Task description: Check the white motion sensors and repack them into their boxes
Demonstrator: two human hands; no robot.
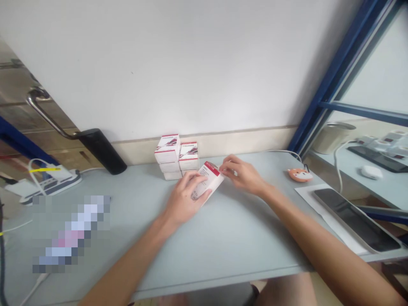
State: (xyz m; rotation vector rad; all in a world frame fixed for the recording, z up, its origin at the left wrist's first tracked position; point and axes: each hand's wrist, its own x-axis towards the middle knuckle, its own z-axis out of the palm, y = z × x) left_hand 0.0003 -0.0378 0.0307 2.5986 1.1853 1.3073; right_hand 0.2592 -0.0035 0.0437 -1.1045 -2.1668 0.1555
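A small white carton with a red band (208, 183) is tilted above the grey table, its upper end pointing away to the right. My left hand (185, 197) is wrapped round its lower left part, thumb on the near side. At the carton's upper right corner, the fingertips of my right hand (240, 173) are pinched together at the edge of its end. Whether they grip a flap there is too small to tell. Just behind my left hand, several matching cartons (167, 155) are stacked against the wall.
At the left lie a power strip (51, 187) with cables and a blurred-out device. A black padded roller on a metal bar (102, 151) leans over the back left. On the right are an orange animal-shaped case (300, 174), white paper (314, 199) and a dark-screened phone (357, 221), beside a mirror.
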